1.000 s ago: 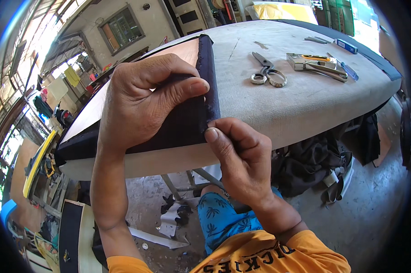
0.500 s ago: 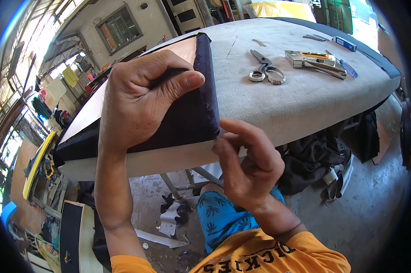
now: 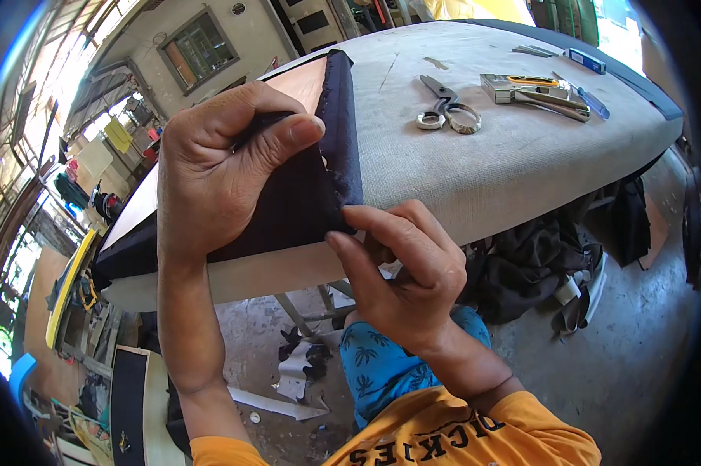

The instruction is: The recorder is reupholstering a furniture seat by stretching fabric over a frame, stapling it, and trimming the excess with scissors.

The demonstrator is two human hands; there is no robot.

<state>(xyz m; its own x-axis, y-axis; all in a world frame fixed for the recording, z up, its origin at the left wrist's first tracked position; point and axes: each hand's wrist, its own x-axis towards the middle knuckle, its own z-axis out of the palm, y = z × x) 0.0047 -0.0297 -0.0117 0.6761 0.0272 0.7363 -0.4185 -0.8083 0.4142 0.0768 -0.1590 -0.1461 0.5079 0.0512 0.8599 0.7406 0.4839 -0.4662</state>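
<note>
A board-backed panel (image 3: 305, 81) lies on the padded table, its edges wrapped in black fabric (image 3: 292, 213). My left hand (image 3: 215, 167) is closed over a fold of that fabric, thumb on top, holding it up off the panel; part of the fold is hidden in the palm. At the panel's near right corner, my right hand (image 3: 409, 264) pinches the fabric between thumb and forefinger. Its other fingers curl underneath. Beyond my hands lie black-bladed scissors (image 3: 447, 109) with wrapped handles and a metal staple gun (image 3: 533, 96).
A blue-handled screwdriver (image 3: 591, 102) and a small blue box (image 3: 585, 60) lie at the far right of the pale padded tabletop (image 3: 428, 167). Dark cloth (image 3: 513, 279) hangs in a heap below the table's right side. Scraps (image 3: 296, 369) litter the floor.
My right fingers have moved left onto the fabric corner and pinch it. The black flap in my left hand has been drawn left, showing more of the wrapped side strip.
</note>
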